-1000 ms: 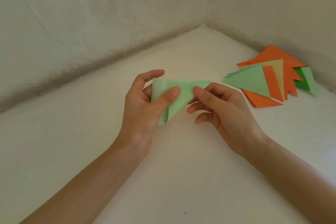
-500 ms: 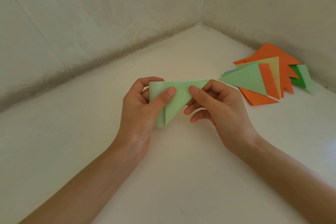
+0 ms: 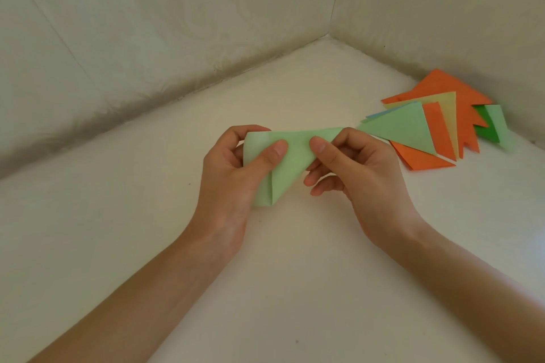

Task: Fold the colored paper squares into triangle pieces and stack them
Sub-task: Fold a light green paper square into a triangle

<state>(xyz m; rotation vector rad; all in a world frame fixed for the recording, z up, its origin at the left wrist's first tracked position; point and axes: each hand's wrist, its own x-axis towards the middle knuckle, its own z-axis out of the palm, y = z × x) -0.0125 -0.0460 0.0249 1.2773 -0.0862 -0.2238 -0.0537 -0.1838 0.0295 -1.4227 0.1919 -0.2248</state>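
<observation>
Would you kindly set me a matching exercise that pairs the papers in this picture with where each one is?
Things
1. held paper
2. pale green triangle
3. dark green piece
4. orange triangle

Places
A. at the right end of the pile, by the wall
B. on top of the pile
C. pinched between the left hand and the right hand
D. peeking out under the pile's near edge

Pairs: 1-C, 2-B, 3-A, 4-D
</observation>
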